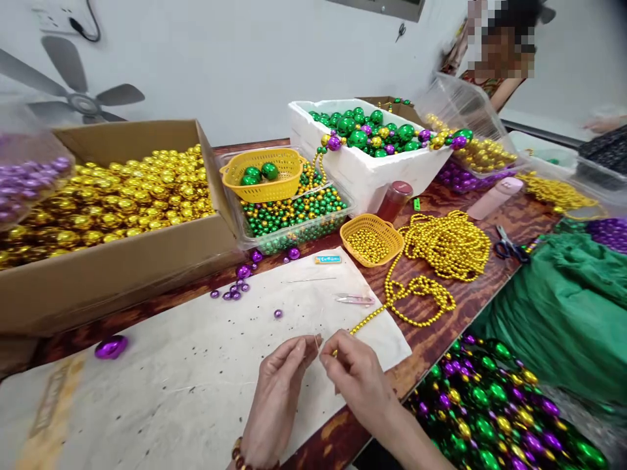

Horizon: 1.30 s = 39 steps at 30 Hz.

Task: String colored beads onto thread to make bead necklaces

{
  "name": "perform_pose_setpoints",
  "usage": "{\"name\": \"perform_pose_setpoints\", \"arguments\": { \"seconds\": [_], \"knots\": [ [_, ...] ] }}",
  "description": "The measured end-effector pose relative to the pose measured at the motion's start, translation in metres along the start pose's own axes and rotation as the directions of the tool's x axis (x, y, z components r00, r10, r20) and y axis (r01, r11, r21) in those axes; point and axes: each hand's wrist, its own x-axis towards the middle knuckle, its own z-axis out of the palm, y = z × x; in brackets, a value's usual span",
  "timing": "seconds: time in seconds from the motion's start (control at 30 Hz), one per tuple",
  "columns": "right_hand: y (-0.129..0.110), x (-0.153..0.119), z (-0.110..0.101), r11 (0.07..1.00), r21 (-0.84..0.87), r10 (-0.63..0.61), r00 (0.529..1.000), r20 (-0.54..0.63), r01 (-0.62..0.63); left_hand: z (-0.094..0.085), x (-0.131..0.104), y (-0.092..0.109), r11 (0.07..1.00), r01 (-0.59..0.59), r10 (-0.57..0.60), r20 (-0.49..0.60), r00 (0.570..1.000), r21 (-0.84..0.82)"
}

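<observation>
Over the front of the white sheet, my left hand [283,385] pinches a thin thread at its fingertips. Close beside it, my right hand [360,375] is closed in a pinch at the end of a gold bead string [368,320]; a bit of gold shows under its fingers. The string runs back to a heap of gold bead strands [445,245] on the table. Beyond my hands lie a single purple bead [278,314], a pair of small snips [355,299] and a long thin needle [312,280]. The exact grip of the fingertips is partly hidden.
A cardboard box [122,251] of gold beads stands left. Behind are a yellow basket [264,192], a clear tub of green and gold beads, and a white foam box [377,170]. Scissors [509,247] lie right. Another person [504,91] is at the far right.
</observation>
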Motion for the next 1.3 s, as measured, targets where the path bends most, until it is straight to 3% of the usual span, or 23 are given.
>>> {"name": "perform_pose_setpoints", "arguments": {
  "seconds": [0.2,0.4,0.9,1.0,1.13,1.23,1.3],
  "knots": [
    [-0.005,0.003,0.033,0.994,-0.063,-0.085,0.995,0.054,0.088,-0.019,-0.004,0.009,0.996,0.026,-0.029,-0.025,0.999,-0.088],
    [0.002,-0.002,0.035,0.977,-0.148,-0.135,0.983,0.122,0.153,-0.026,0.000,0.004,0.985,0.104,-0.104,0.004,0.995,-0.140],
    [0.013,-0.005,0.038,0.967,-0.193,-0.116,0.959,0.258,0.169,-0.028,-0.002,0.002,0.993,0.069,-0.073,-0.036,0.997,-0.096],
    [0.014,-0.002,0.031,0.964,-0.188,-0.125,0.947,0.296,0.186,-0.029,-0.002,0.004,0.999,0.031,-0.031,-0.013,0.999,0.019],
    [0.009,0.008,0.004,0.988,-0.036,-0.132,0.948,0.291,0.149,-0.036,0.003,0.011,0.912,-0.086,0.080,0.031,0.996,0.401],
    [0.001,0.022,-0.016,0.981,0.059,-0.192,0.934,0.302,0.183,-0.038,0.011,0.015,0.813,-0.124,0.041,0.157,0.987,0.569],
    [-0.004,0.033,-0.024,0.953,-0.059,-0.251,0.887,0.388,0.296,-0.036,0.017,0.017,0.777,-0.151,-0.001,0.241,0.971,0.611]
  ]
}}
